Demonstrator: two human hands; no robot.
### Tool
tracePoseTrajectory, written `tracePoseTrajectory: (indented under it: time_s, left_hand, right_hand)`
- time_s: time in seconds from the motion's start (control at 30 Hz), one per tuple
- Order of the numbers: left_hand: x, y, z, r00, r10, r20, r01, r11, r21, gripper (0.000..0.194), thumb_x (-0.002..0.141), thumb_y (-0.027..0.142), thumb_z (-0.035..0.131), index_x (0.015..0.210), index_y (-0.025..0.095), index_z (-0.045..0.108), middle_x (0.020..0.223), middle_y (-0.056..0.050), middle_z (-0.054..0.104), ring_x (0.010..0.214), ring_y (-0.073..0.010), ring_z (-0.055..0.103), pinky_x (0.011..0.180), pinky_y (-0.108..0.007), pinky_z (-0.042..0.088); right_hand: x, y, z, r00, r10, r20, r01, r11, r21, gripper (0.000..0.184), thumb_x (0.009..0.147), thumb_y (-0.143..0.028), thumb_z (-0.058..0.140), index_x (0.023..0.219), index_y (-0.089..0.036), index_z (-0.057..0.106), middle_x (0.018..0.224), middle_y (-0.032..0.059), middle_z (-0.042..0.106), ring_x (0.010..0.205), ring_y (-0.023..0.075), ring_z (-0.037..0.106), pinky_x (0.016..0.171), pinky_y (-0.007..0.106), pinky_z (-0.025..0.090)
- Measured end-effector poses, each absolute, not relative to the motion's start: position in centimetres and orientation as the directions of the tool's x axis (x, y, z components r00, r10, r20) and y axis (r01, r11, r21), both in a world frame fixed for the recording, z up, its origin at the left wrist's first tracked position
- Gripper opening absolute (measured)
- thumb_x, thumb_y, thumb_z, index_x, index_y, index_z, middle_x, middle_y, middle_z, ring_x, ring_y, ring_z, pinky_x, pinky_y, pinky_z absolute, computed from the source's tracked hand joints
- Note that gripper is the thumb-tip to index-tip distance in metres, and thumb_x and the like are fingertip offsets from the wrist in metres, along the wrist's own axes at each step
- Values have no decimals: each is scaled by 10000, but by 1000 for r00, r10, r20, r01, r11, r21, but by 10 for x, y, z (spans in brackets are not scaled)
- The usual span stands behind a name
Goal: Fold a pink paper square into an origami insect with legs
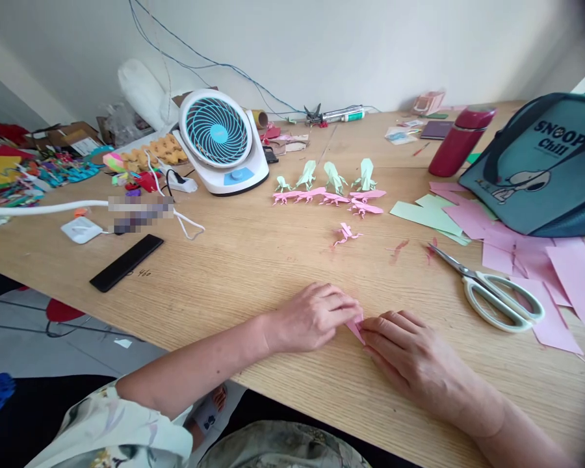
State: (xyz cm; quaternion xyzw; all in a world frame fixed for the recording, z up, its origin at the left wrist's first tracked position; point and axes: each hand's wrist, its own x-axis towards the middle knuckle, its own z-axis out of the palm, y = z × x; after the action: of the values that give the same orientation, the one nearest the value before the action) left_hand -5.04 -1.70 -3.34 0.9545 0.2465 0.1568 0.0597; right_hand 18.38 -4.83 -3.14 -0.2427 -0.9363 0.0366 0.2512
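Note:
Between my two hands, low over the wooden table (244, 260), is a small folded piece of pink paper (355, 328). My left hand (319, 316) has its fingers closed on the paper's upper left side. From the right, my right hand (409, 357) pinches the lower right part, so much of the piece is covered by fingers. Beyond the hands lies a small pink folded paper figure (346, 234) with thin legs. Farther back, several pink insect-like figures (316, 195) lie in a row before several pale green ones (335, 178).
Scissors (497, 296) lie to the right, beside loose pink and green sheets (468, 214). A red bottle (461, 143) and a Snoopy bag (541, 169) stand behind them. At the back left are a fan (219, 140), a black bar (127, 263) and cables (43, 209).

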Motion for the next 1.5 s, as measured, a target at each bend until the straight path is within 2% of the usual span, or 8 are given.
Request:
tracePoseTrajectory:
  time_s: [0.13, 0.27, 0.33, 0.43, 0.53, 0.63, 0.93, 1.5]
  left_hand:
    - [-101, -20, -28, 516, 808, 285, 787, -578, 213, 435, 846, 1, 444, 1194, 161, 651, 1123, -77, 683, 1059, -200, 605, 950, -376, 522]
    - [-172, -22, -22, 81, 975, 208, 996, -70, -61, 358, 867, 110, 432, 1132, 90, 672, 1070, -164, 660, 993, -322, 630, 870, -506, 544]
    - [-187, -22, -18, -15, 982, 189, 991, 39, -126, 354, 878, 137, 413, 1110, 67, 671, 1062, -193, 654, 967, -354, 636, 824, -536, 547]
    - [-160, -22, -11, 178, 972, 154, 980, -189, 62, 339, 871, 94, 415, 1073, 123, 686, 1053, -124, 669, 957, -274, 653, 860, -447, 552]
    - [-98, -21, -8, 512, 826, 236, 761, -563, 321, 331, 932, 88, 432, 1145, 173, 671, 1089, -73, 676, 993, -181, 647, 891, -324, 546]
    - [-46, -22, -14, 768, 559, 312, 494, -827, 269, 354, 924, 67, 492, 1234, 168, 629, 1178, -90, 678, 1086, -194, 617, 965, -341, 523]
    - [-39, -32, -39, 775, 509, 376, 522, -850, 73, 280, 1000, 154, 473, 1242, 93, 600, 1174, -101, 691, 1146, -217, 613, 1006, -362, 530]
    - [-36, -32, -38, 761, 568, 313, 548, -821, 158, 263, 1000, 160, 482, 1239, 131, 588, 1180, -85, 674, 1156, -209, 583, 973, -348, 502]
  right_hand:
    - [184, -50, -32, -756, 492, 431, 454, 869, -195, 263, 1002, -99, 418, 946, -134, 673, 853, 88, 670, 754, 180, 586, 680, 341, 447]
    - [186, -49, -36, -764, 507, 400, 485, 859, -163, 250, 990, -90, 432, 911, -138, 664, 900, 100, 666, 779, 191, 572, 689, 353, 433]
    - [186, -49, -37, -761, 516, 394, 500, 853, -151, 245, 989, -95, 436, 906, -141, 661, 916, 103, 664, 780, 192, 567, 688, 354, 428]
    - [186, -49, -37, -762, 511, 397, 503, 854, -135, 243, 983, -85, 437, 910, -138, 662, 931, 105, 668, 769, 189, 559, 681, 355, 423]
    - [186, -50, -39, -767, 505, 396, 505, 856, -115, 223, 969, -66, 452, 953, -121, 667, 953, 114, 676, 797, 196, 574, 692, 361, 431]
    - [187, -52, -42, -762, 496, 416, 513, 855, -79, 211, 978, -78, 464, 1047, -110, 661, 958, 115, 684, 814, 199, 588, 701, 365, 441]
    - [188, -55, -44, -767, 481, 423, 514, 857, -43, 192, 989, -109, 482, 1052, -118, 664, 918, 110, 699, 827, 204, 617, 709, 369, 464]
    - [188, -53, -33, -742, 497, 450, 486, 861, -149, 252, 1001, -106, 430, 1008, -149, 679, 836, 95, 704, 795, 192, 634, 713, 343, 488]
